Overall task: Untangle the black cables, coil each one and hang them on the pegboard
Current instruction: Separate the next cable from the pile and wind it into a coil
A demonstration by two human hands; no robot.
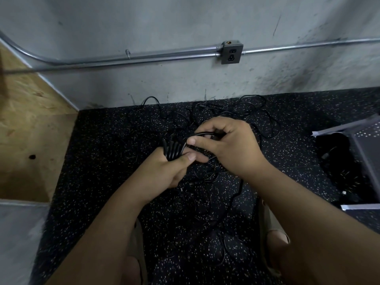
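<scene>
My left hand (pixel 171 168) grips a bundle of black cable loops (pixel 172 150), thumb pressed over the front. My right hand (pixel 227 145) pinches a strand of the same black cable (pixel 202 133) just right of the bundle and above it. A thicker stretch of cable (pixel 238 191) drops from under my right wrist to the floor. A tangle of thin black cables (pixel 226 112) lies on the speckled black floor mat (pixel 98 161) behind my hands. A perforated dark pegboard (pixel 368 140) lies at the right edge, with more black cable (pixel 337 161) beside it.
A grey concrete wall (pixel 164 21) with a metal conduit (pixel 144 56) and an outlet box (pixel 231 52) stands behind the mat. A plywood panel (pixel 26 130) fills the left side. My two feet in sandals (pixel 273 233) rest on the mat below.
</scene>
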